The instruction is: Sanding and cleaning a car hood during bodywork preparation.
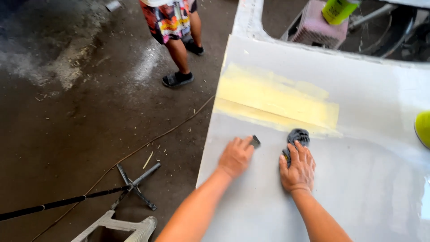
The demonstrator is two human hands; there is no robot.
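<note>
Right, risks first, then counts:

- Left hand (235, 157) lies flat on the grey panel (367, 179), fingers curled over a small dark pad (255, 141), likely a sanding block; only its corner shows, so I can't tell how firm the grip is.
- Right hand (298, 169) presses palm-down, fingers closed on a crumpled dark rag (297, 136) that sits at the lower edge of the yellow filler patch (277, 101).
- Risk: the rag drags grit across the patch and scratches it.
- Risk: the pad is held near the panel's left edge, so a slip could drop it to the floor (80, 125).
- Risk: the cable (148, 145) and black cross-shaped tool (134, 183) on the floor are trip hazards, with a bystander's legs (179, 49) nearby.
- Counts: two hands, one rag, one pad, one filler patch, one panel, one cable, one cross tool, one bystander, one white stool (121, 226), one pink stool (318, 27).
</note>
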